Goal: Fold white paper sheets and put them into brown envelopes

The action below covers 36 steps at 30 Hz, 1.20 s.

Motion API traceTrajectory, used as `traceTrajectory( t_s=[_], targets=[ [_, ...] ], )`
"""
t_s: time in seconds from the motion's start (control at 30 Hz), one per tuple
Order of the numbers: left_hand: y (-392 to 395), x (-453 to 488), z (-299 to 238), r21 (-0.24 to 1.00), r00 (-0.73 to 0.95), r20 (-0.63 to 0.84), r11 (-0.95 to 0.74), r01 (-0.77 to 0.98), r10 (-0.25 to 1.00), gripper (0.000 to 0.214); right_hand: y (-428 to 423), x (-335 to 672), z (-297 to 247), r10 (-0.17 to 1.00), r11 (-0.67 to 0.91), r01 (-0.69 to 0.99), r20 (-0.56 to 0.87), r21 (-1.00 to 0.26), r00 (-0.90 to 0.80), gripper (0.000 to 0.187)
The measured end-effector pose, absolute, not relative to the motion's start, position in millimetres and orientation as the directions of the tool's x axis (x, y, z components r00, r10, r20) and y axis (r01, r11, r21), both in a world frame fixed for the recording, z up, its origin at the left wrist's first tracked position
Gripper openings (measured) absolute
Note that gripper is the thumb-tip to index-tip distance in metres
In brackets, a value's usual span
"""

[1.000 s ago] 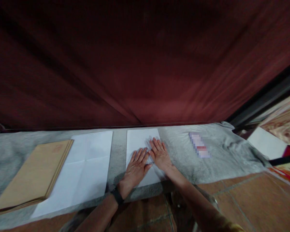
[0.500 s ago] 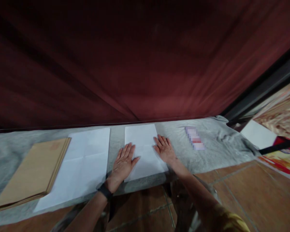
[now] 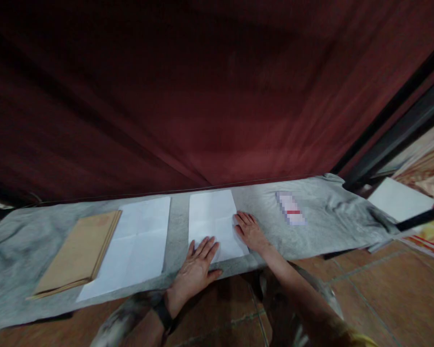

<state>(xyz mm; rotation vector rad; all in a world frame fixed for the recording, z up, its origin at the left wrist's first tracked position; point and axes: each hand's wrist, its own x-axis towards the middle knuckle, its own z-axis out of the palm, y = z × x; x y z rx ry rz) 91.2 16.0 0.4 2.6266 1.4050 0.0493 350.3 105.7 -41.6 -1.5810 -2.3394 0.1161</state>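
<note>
A folded white sheet of paper (image 3: 211, 212) lies flat in front of me, with a faint crease across it. My left hand (image 3: 198, 265) rests with its fingers stretched out over the near left corner of the sheet, thumb apart, a black band on the wrist. My right hand (image 3: 251, 231) lies on the sheet's right edge, fingers extended and partly on the paper. Neither hand grips anything. To the left, a larger creased white sheet (image 3: 141, 241) lies partly under a stack of brown paper envelopes (image 3: 81, 250).
A grey cloth (image 3: 321, 217) covers the narrow surface. A small blurred packet (image 3: 291, 208) lies to the right. A dark red curtain (image 3: 217, 120) hangs along the back edge. Beyond the right end are a white panel (image 3: 400, 200) and a tiled floor (image 3: 369, 284).
My left hand has slid toward me to the sheet's near edge. My right hand has shifted slightly nearer along the right edge. The view has moved a little.
</note>
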Motion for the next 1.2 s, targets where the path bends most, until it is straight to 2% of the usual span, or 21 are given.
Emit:
traceTrajectory(
  t_s=[0.17,0.43,0.57,0.67,0.8,0.93,1.03,1.2],
  targets=[
    [18,94,16,0.122,0.534,-0.107,-0.522,0.844,0.839,0.056,108,360,-36,0.9,0.434,0.857,0.176,-0.278,-0.399,0.047],
    [25,104,12,0.019,0.502,-0.149,-0.505,0.863,0.852,0.06,108,371,-36,0.887,0.462,0.823,0.173,-0.331,-0.428,0.054],
    [30,98,18,0.065,0.481,-0.067,-0.477,0.876,0.874,0.05,109,378,-34,0.87,0.49,0.783,0.161,-0.382,-0.466,0.063],
    [33,92,44,0.082,0.441,0.004,-0.44,0.894,0.897,0.043,110,379,-31,0.871,0.49,0.757,0.208,-0.432,-0.445,0.064],
    [40,85,95,0.028,0.411,0.178,-0.422,0.906,0.894,0.038,115,373,-20,0.862,0.506,0.687,0.335,-0.522,-0.381,0.047],
    [51,78,147,-0.041,0.399,0.379,-0.415,0.909,0.835,0.038,121,369,-4,0.87,0.492,0.592,0.395,-0.638,-0.296,0.027],
    [61,70,180,-0.07,0.351,0.457,-0.361,0.93,0.817,0.041,124,369,6,0.892,0.449,0.535,0.396,-0.715,-0.219,0.025],
    [78,61,211,0.016,0.269,0.486,-0.316,0.949,0.832,0.043,132,370,11,0.916,0.372,0.468,0.4,-0.801,-0.043,0.031]
  ],
)
